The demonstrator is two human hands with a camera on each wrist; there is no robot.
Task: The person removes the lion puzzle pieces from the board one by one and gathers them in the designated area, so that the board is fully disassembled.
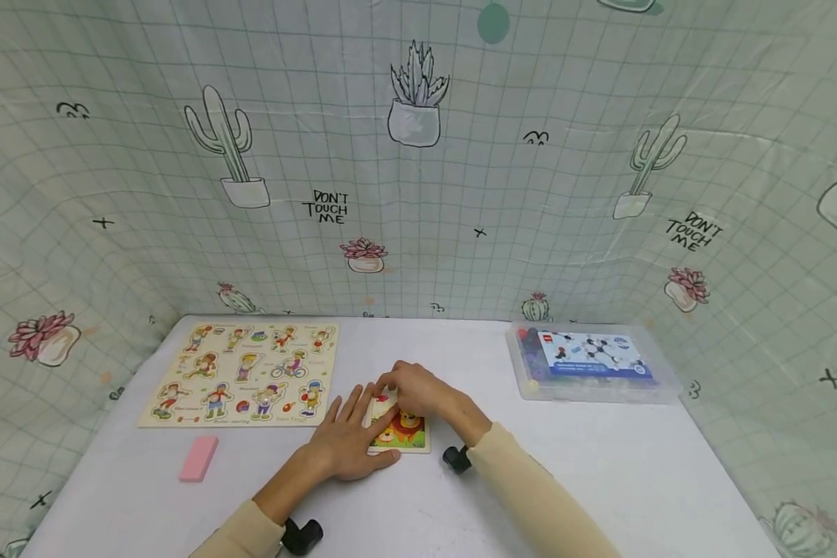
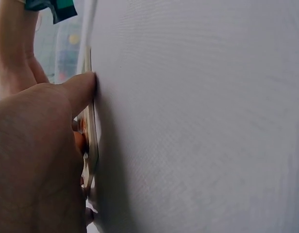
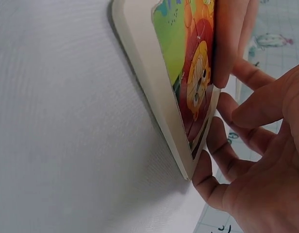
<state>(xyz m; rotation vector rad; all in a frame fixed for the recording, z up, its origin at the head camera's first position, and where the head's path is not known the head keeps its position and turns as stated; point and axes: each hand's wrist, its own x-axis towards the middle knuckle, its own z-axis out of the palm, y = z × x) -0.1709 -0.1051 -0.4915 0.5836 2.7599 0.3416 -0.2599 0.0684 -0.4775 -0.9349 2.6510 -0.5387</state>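
Note:
A small jigsaw board (image 1: 415, 443) with a lion picture lies flat on the white table, its pale frame showing clearly in the right wrist view. Across its left side my left hand (image 1: 346, 446) rests with fingers spread, the thumb at the near edge. My right hand (image 1: 418, 390) is at the far edge; in the right wrist view its bent fingers (image 3: 222, 150) hold against the rim of the board (image 3: 149, 92). The left hand covers part of the picture. From the left wrist, only the board's thin side (image 2: 93, 141) shows beside the thumb (image 2: 81, 92).
A large wooden puzzle board (image 1: 233, 372) with sports figures lies at the back left, a pink block (image 1: 198, 458) in front of it. At the back right sits a clear plastic case (image 1: 593, 364) of colored parts. Patterned cloth (image 1: 418, 194) hangs behind the table.

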